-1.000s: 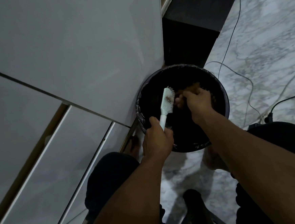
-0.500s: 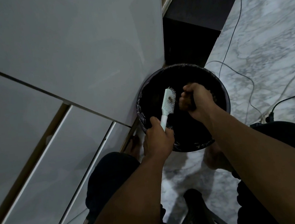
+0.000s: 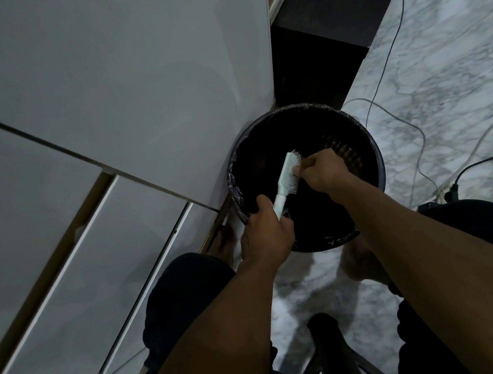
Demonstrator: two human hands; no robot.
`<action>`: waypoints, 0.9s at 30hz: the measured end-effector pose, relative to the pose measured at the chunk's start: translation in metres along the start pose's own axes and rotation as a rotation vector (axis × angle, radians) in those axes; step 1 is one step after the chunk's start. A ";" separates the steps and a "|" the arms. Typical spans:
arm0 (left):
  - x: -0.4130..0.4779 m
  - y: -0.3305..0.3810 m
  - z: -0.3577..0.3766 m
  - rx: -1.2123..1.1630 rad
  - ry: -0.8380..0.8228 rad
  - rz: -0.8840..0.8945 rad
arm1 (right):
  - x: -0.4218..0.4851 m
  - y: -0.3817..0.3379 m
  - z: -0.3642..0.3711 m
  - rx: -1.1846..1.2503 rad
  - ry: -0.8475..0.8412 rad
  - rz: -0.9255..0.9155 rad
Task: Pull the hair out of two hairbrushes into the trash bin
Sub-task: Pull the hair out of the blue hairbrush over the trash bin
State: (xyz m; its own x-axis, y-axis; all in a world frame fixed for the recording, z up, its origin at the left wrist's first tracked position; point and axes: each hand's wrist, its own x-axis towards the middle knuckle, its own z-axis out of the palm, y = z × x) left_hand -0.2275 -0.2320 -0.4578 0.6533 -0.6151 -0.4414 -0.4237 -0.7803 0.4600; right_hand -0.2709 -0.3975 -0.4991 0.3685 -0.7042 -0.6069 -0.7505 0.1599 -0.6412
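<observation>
Head view, looking down over seated knees. Pale hairbrush [image 3: 289, 173] held above the open mouth of the black-lined trash bin [image 3: 377, 158], which stands on the marble floor [image 3: 442, 62] against the white cabinet [image 3: 119, 87]. Left hand [image 3: 265, 235] wrapped tight round the brush handle at the near left rim, head pointing far, bristles facing right. Right hand [image 3: 322, 169] at the bristle face, fingers [image 3: 297, 171] pinched together among the bristles; whether any hair is caught between them cannot be told.

Step in hand, judged: picking hair from the first brush over the bin. Next move likely calls for a pull away from the bristles, a release well inside the rim so strands fall into the liner, then a return for whatever remains. Brush to be kept steady and over the opening throughout.

Hard to make out: dim light, bin interior almost black. A dotted pattern [image 3: 339, 147] on the far right inside wall, just beyond the right hand, possibly a second brush or the bin's mesh; not resolved. Amount of hair left in the bristles not visible. Fallen hair in the bin not visible. Dark furniture [image 3: 317, 57] far of the bin, cables [image 3: 383, 67] trailing over the floor at right.
</observation>
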 end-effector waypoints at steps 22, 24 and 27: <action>-0.001 -0.001 -0.005 -0.096 0.057 -0.062 | -0.013 -0.010 -0.006 0.617 0.066 0.163; 0.000 0.000 -0.004 -0.104 0.064 -0.060 | -0.014 -0.011 -0.005 0.541 0.026 0.182; 0.002 0.000 -0.002 -0.140 0.071 -0.051 | -0.016 -0.009 -0.003 0.418 -0.103 0.257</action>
State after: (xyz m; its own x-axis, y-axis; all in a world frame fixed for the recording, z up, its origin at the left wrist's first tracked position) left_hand -0.2251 -0.2331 -0.4575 0.7163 -0.5618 -0.4139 -0.3006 -0.7837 0.5436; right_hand -0.2716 -0.3897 -0.4817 0.2684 -0.5374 -0.7995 -0.5476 0.5978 -0.5856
